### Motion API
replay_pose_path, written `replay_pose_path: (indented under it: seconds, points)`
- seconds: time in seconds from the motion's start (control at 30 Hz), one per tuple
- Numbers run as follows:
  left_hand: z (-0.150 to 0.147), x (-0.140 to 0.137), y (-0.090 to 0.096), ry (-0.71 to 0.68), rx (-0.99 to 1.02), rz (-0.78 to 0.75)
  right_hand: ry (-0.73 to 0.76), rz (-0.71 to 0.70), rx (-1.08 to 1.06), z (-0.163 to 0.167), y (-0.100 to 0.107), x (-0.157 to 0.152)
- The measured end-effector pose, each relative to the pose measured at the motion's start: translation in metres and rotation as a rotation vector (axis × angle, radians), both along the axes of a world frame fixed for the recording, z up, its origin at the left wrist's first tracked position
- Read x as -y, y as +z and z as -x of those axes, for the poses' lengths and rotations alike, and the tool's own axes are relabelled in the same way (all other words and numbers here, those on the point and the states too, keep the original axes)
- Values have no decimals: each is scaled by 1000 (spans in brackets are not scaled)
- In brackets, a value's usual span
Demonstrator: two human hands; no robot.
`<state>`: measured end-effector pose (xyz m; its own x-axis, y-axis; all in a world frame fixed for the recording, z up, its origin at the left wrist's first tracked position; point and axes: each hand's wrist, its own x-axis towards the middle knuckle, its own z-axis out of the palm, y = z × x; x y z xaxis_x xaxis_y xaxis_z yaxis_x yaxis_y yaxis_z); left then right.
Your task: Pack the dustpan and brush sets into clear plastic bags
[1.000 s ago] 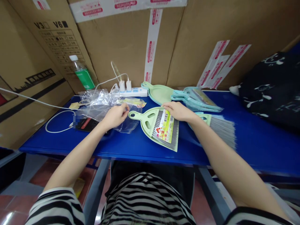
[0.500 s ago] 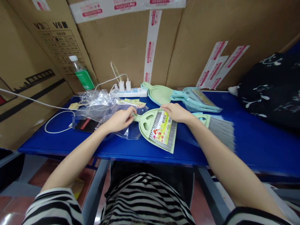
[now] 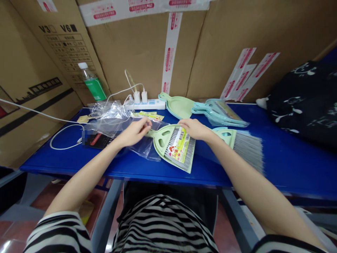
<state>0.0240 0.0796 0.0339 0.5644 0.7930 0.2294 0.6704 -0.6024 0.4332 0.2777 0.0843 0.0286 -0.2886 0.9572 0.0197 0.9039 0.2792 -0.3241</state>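
Observation:
A light green dustpan [image 3: 159, 141] lies tilted over the table's front half, with a grey-bristled hand brush [image 3: 190, 154] nested in it and a yellow printed label [image 3: 180, 144] across the bristles. My left hand [image 3: 137, 131] has its fingers closed at the end of the handle. At the upper edge, my right hand [image 3: 194, 129] pinches the dustpan's rim beside the label. A clear plastic bag [image 3: 143, 151] spreads flat under my left hand and the handle, partly hidden. Right of my right wrist lie more brushes [image 3: 249, 149] with grey bristles, green and blue.
Behind are a green dustpan [image 3: 180, 105] and blue dustpan sets [image 3: 219, 111] in plastic. A power strip [image 3: 154, 104] with cables, crumpled plastic [image 3: 113, 110], a green-labelled bottle [image 3: 93, 84] and a black box [image 3: 97, 138] stand left. Cardboard [image 3: 142, 52] walls the back; dark patterned fabric [image 3: 302, 102] lies right.
The dustpan with its brush has shifted slightly left, both hands moving along with it. The flat plastic bag near the handle has changed shape a little.

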Motion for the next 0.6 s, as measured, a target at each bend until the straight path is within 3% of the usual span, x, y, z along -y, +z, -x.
replay_pose_path:
  seconds: [0.1, 0.17, 0.23, 0.37, 0.6]
  points:
    - [14, -10, 7, 315, -180, -186, 4, -3, -9, -3, -2, -2]
    - [22, -14, 11, 486, -310, -152, 12, -12, -17, -4, -4, -4]
    - [27, -17, 13, 564, -405, -52, 23, -30, -31, -6, -6, -5]
    - [30, -18, 12, 499, -393, 42, 3, -52, -50, -7, -9, -6]
    - [27, -18, 3, 344, -13, 214, -31, -69, -72, -3, -7, -1]
